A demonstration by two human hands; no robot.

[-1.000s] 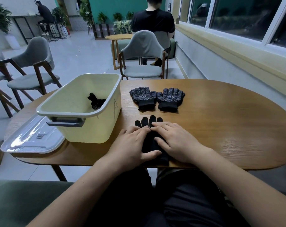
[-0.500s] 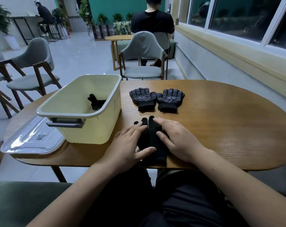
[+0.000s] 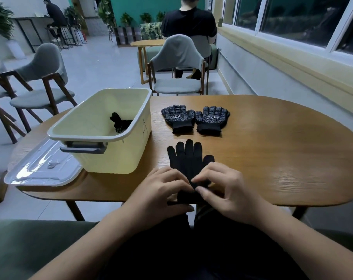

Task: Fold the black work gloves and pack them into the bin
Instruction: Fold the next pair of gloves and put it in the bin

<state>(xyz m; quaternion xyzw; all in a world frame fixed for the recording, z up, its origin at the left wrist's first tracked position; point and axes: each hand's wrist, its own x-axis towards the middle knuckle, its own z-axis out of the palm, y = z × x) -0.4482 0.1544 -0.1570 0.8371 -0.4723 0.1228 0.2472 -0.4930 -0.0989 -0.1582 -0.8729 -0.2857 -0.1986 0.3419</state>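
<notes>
So the black glove (image 3: 188, 160) lies flat at the near edge of the table (image 3: 282, 150), fingers pointing away, cuff toward the person; could be a stacked pair, can't tell; left hand (image 3: 161, 190) and right hand (image 3: 224, 190) both have fingers curled onto the cuff end, pinching it, I'd guess to fold it up toward the fingertips; two more gloves (image 3: 177, 118) sit side by side nearer the far edge, lined up for later; bin (image 3: 115, 158) stands toward the left edge within easy reach, one folded glove (image 3: 121, 123) already inside; its lid (image 3: 42, 168) is parked at the left edge, out of the way.
</notes>
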